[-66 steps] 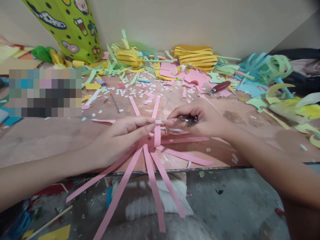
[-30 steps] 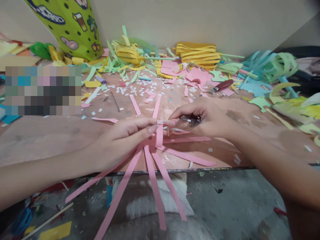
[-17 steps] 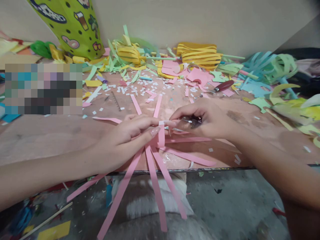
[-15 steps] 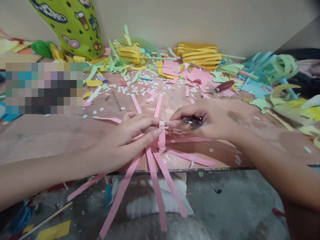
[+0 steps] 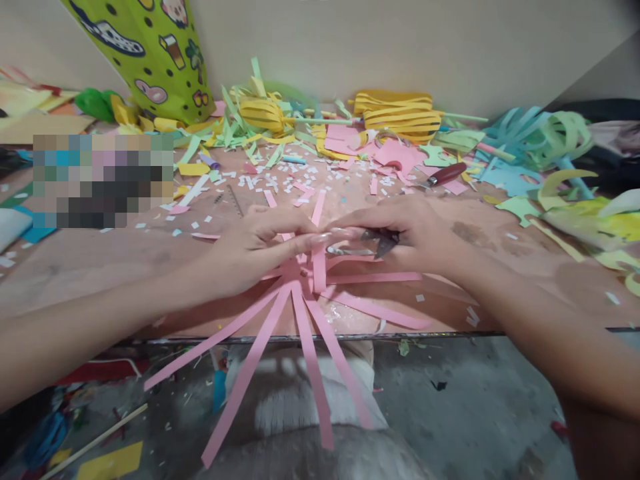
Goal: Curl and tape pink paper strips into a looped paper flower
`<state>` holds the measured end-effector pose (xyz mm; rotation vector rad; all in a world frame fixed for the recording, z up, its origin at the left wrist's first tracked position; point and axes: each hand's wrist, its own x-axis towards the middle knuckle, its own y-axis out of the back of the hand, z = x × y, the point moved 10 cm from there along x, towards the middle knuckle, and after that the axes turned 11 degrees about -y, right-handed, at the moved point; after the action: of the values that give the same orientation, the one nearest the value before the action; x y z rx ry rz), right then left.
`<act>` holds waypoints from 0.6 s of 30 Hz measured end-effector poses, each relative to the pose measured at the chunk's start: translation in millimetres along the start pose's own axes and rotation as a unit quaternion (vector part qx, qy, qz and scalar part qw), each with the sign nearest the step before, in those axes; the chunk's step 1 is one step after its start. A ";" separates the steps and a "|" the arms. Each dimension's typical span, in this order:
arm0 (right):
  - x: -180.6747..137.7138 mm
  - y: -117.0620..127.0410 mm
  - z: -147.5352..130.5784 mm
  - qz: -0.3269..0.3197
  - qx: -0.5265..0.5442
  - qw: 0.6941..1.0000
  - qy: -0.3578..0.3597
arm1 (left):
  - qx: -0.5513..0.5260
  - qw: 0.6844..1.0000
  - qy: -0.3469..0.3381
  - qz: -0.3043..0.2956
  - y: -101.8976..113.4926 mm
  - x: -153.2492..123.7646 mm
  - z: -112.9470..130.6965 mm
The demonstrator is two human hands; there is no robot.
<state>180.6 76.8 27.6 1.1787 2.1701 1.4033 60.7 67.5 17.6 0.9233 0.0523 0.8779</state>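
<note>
Several long pink paper strips (image 5: 300,313) fan out from one joined centre near the table's front edge, and some hang over it. My left hand (image 5: 255,250) rests on that centre, its fingers pressed on an upright folded strip (image 5: 318,263). From the right, my right hand (image 5: 400,233) meets it, closed round a small metal tool (image 5: 373,245) that looks like scissors. Its fingertips touch the same folded strip. The fingertips of the two hands meet over the strip.
The brown table (image 5: 100,267) is littered with small paper scraps. Yellow strip bundles (image 5: 397,117), green and blue cut paper (image 5: 530,137) and a red-handled tool (image 5: 443,175) lie at the back. A green patterned bag (image 5: 150,53) leans at back left. The floor lies below the table's front edge (image 5: 550,331).
My left hand has slid forward and flattened over the centre of the strips. The upright folded strip stands lower under both hands' fingertips. The hanging strips shifted slightly.
</note>
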 end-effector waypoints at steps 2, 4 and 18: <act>1.2 1.4 2.7 0.012 -0.017 1.000 -0.003 | -0.020 1.000 0.000 0.009 2.1 1.9 -1.0; 2.0 4.1 4.4 0.024 -0.023 0.999 -0.012 | -0.005 0.999 -0.016 0.027 5.6 2.1 0.0; 6.3 9.6 11.8 0.061 0.097 0.992 0.042 | 0.078 0.996 -0.016 -0.043 -9.8 -3.4 -0.9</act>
<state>188.7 90.7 31.3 1.3643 2.3747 1.3346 64.3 62.9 8.9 1.0730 0.1335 0.7860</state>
